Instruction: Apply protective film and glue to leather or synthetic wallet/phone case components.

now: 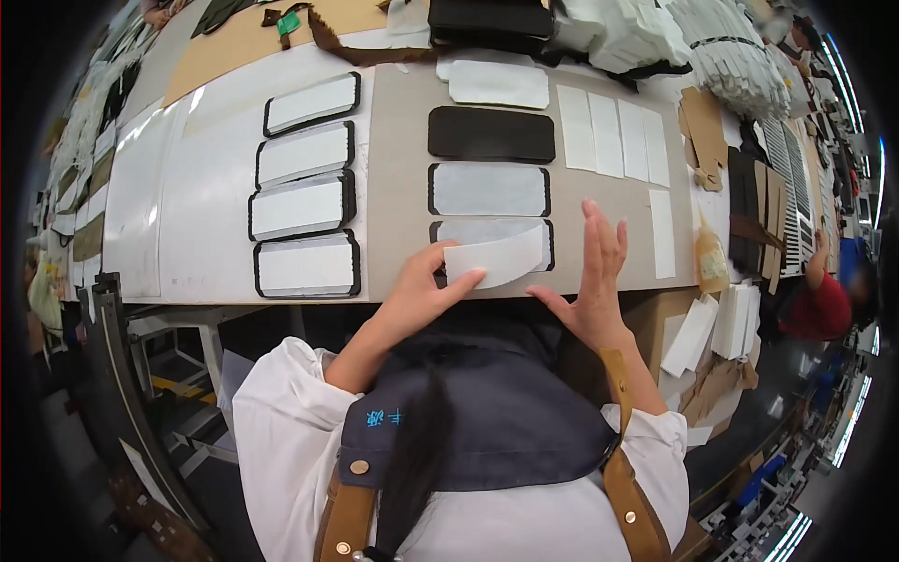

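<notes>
My left hand (426, 290) grips a white rectangular strip (492, 251) by its left end, lifted over the nearest dark-edged grey panel (546, 234) on the tan board (398, 131). My right hand (595, 281) is open just right of that panel, fingers raised and apart, holding nothing. Beyond the held strip lie a second grey panel (489, 187), a plain black panel (492, 133) and white pieces (498, 86). To the left, several black-edged white panels (304, 263) form a column. At the right lie several upright white strips (605, 134) and a separate one (663, 234).
A glue bottle (709, 253) stands at the board's right. Black and white stacks (490, 21) line the back. Below the table's right sit cardboard and white pieces (690, 332). A metal frame (122, 393) stands at left. A co-worker in a red top (817, 309) is at far right.
</notes>
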`<state>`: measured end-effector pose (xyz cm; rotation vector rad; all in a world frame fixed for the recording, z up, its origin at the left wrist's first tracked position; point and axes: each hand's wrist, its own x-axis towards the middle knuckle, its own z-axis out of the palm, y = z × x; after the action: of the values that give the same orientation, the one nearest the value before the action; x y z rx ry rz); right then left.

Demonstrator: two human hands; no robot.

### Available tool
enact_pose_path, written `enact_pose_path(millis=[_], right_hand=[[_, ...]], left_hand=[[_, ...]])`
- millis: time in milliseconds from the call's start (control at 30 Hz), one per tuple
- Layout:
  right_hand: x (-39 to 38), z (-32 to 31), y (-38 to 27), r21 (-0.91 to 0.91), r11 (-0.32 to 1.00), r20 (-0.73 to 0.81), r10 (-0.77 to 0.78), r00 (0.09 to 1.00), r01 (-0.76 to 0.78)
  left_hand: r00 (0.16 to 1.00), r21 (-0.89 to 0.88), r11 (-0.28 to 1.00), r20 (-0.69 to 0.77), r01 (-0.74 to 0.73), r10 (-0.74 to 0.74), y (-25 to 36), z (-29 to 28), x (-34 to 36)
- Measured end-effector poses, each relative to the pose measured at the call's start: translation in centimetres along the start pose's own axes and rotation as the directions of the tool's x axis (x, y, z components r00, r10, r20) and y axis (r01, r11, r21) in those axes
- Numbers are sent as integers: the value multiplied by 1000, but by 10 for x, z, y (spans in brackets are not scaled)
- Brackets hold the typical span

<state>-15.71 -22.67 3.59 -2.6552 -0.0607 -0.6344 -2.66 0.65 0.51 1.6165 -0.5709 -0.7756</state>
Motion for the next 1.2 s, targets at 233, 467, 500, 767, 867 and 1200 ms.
enact_pose_path(millis=[233, 467, 500, 767, 867, 1200], right_hand=[[14, 1, -5, 20, 994, 260, -108, 960, 106], [30, 4, 2, 81, 992, 276, -111, 955, 92], [33, 5, 6, 58, 996, 283, -84, 956, 70], [45, 20, 10, 87, 994, 376, -88, 922, 59], [46, 24, 13, 85, 994, 386, -91, 918, 63], [50, 27, 15, 46, 993, 420, -114, 900, 104]], left_hand=[[998, -45, 998, 51, 38, -36, 1, -10, -5], [989, 209, 978, -142, -8, 39, 2, -16, -14], [989, 207, 978, -146, -4, 35, -3, -20, -14], [853, 714, 687, -270, -134, 447, -29, -22, -13], [848, 720, 683, -281, -123, 450, -29, -21, -13], [857, 687, 717, -295, -117, 422, -32, -23, -13]])
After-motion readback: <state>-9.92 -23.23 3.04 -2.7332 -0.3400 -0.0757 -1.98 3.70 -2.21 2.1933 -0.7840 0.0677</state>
